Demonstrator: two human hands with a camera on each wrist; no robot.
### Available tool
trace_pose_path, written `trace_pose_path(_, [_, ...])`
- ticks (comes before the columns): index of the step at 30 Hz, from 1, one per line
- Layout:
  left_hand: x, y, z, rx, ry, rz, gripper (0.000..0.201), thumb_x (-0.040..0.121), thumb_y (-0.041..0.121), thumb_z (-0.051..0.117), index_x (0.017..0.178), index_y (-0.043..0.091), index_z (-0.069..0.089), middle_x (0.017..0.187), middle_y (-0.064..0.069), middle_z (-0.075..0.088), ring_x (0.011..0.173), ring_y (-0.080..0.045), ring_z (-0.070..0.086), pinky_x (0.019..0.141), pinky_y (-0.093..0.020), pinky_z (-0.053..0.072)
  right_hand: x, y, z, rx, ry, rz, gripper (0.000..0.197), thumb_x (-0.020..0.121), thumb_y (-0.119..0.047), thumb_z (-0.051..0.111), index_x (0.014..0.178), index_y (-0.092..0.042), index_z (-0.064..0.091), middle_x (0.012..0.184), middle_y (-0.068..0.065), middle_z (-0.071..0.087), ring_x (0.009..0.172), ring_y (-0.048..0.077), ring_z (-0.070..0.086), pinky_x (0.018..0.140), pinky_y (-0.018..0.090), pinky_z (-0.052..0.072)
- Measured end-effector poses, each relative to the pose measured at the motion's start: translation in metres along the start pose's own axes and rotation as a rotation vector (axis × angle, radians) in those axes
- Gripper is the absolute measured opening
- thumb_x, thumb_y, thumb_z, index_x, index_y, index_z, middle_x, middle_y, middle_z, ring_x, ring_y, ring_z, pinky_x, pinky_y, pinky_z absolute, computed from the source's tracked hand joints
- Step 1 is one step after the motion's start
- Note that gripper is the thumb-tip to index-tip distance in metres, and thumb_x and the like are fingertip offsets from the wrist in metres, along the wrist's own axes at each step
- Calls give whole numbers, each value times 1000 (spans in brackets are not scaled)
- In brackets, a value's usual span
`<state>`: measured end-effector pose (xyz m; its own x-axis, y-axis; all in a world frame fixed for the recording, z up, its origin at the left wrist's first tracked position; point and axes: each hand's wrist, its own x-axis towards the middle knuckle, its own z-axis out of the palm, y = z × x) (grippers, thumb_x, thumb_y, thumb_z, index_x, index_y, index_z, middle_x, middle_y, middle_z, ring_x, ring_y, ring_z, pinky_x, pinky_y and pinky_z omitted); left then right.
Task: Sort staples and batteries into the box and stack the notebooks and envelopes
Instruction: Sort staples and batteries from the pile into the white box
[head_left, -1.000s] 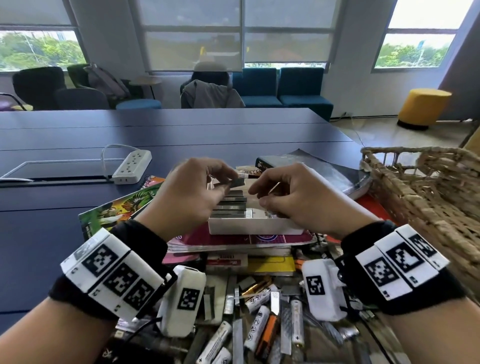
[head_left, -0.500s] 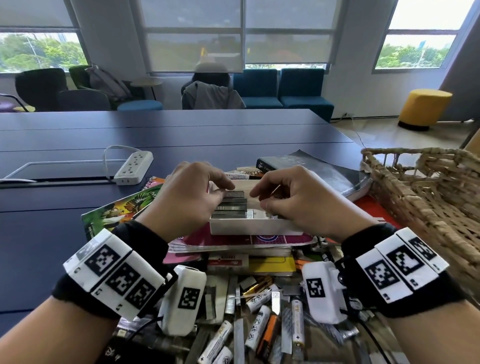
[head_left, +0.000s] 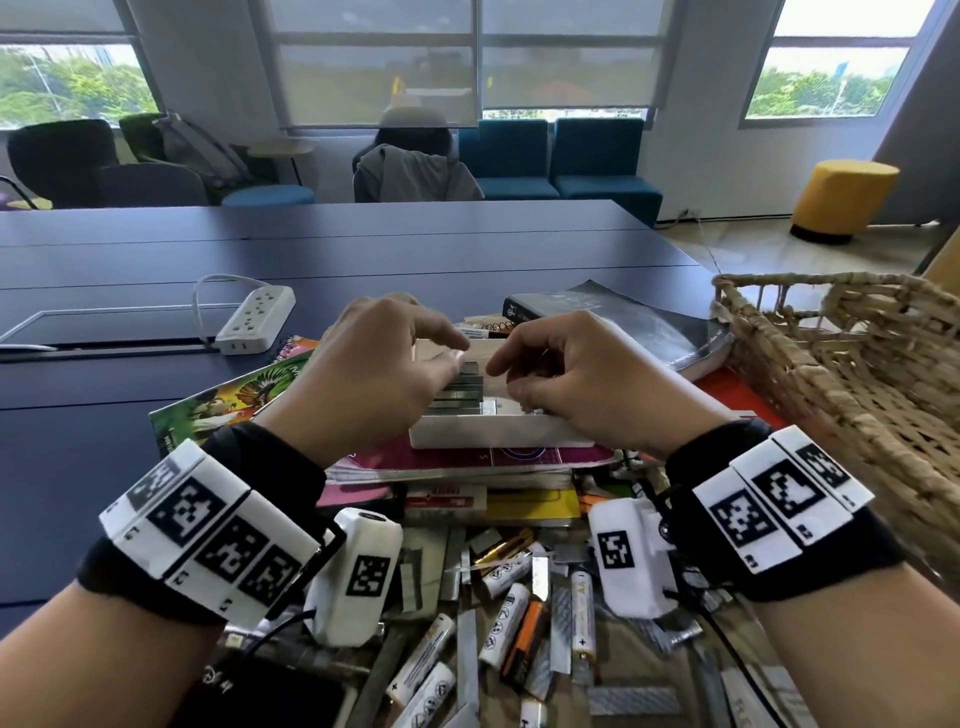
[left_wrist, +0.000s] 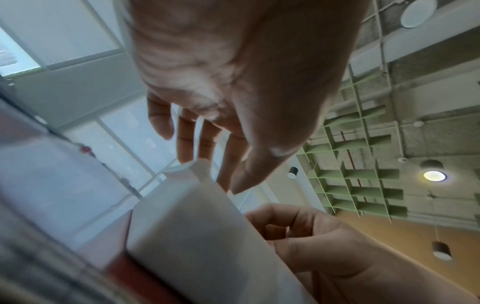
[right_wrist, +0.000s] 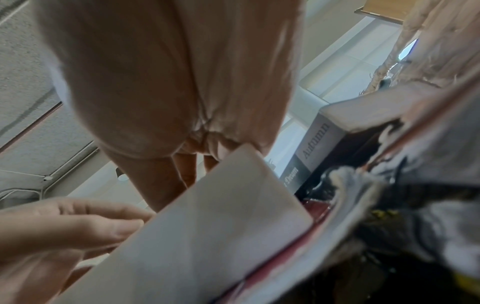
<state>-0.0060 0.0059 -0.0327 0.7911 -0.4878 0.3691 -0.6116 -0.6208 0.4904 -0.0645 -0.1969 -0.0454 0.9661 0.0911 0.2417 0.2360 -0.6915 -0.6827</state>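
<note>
Both hands hover over a white box (head_left: 498, 439) of staple strips (head_left: 460, 397): left hand (head_left: 379, 374) grip pinching them, right hand (head_left: 582, 379) grip curled, contents unclear.

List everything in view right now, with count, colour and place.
Box: one, white, on the notebook pile.
Staple strips: several, grey, stacked in the box's left part.
Batteries: many, mostly white, one orange-black, loose nearest the camera.
Notebooks: several, pink and green covers, under the box.
Book: one, dark, behind the box.
Basket: one, wicker, right.
Power strip: one, white, left.
Left hand: on the staple strips.
Right hand: curled over the box.
</note>
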Motion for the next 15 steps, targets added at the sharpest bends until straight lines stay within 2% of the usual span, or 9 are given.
trace_pose_path(2, [-2,5,-3,-33,-15,36,11,94,33,71,101,35,78,87,21,61,82,-1,55,71,-21,38,0,0,0,6,3,-1,19,89,-7,72,97,-23,78,79,-7,72,74,5,67,72,24,54])
trace_pose_path(5, [-7,15,-11,-120,-127,70,10,94,33,70,101,36,77,81,21,69,78,0,64,66,-14,46,-2,-1,-2,31,3,13,18,88,-7,74,94,-24,77,76,-8,72,70,3,66,68,21,52])
trace_pose_path(7, [-10,21,-17,-188,-212,87,12,95,31,70,104,34,77,80,17,72,77,-2,67,66,-14,51,-4,-4,-2,51,-9,13,21,88,-7,74,86,-27,75,70,-11,69,64,0,62,63,17,47])
trace_pose_path(9, [-11,24,-22,-216,-267,113,12,96,31,69,104,31,77,80,12,73,77,-5,68,65,-15,50,-3,-7,-1,51,-17,21,27,88,-5,74,78,-29,71,66,-11,66,60,1,58,60,19,45])
trace_pose_path(12, [-12,30,-26,-198,-397,154,12,96,33,68,101,28,77,80,9,73,75,-10,67,62,-21,49,-2,-11,-4,42,-31,31,23,87,-2,74,79,-24,72,62,-9,62,53,0,51,51,15,40])
trace_pose_path(13, [-14,31,-27,-165,-465,163,12,96,35,67,101,28,76,82,9,72,76,-9,66,64,-22,50,-2,-12,-5,47,-41,41,18,88,-2,74,84,-20,74,65,-5,64,53,1,51,50,15,40])
trace_pose_path(15, [-18,32,-27,-72,-616,167,13,96,39,66,104,32,74,86,11,70,78,-3,64,65,-17,49,-1,-17,-8,60,-54,56,12,90,-3,75,96,-13,76,79,11,70,57,5,56,53,17,46])
